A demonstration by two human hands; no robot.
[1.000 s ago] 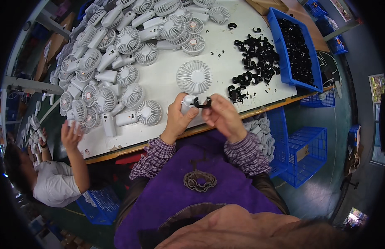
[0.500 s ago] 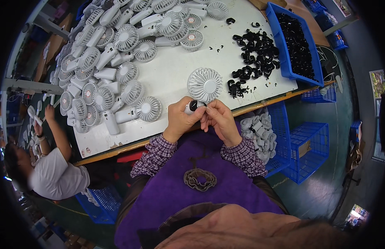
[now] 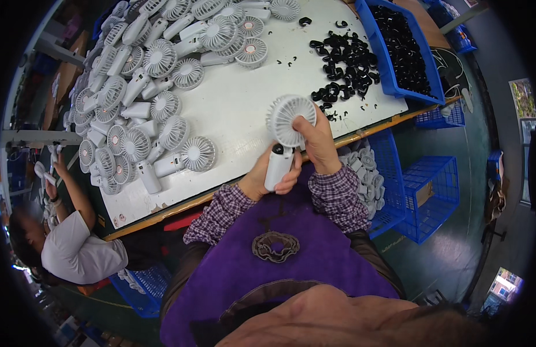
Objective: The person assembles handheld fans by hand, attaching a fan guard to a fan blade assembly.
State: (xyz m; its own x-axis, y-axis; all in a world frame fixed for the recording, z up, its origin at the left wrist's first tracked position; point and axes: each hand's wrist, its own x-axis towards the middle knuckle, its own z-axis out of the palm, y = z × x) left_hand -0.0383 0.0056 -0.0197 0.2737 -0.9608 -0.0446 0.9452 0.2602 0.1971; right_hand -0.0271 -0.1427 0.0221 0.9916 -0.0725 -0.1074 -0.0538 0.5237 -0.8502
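Since the earlier frame, the right hand has been moved from beside the black clip onto the head of the white fan. Between the hands that fan is held tilted, its head pinched by the right, its handle clasped by the left hand. Leftward of them, more fans are heaped on the desk; beyond to the right, loose clips are strewn beside a blue tray.
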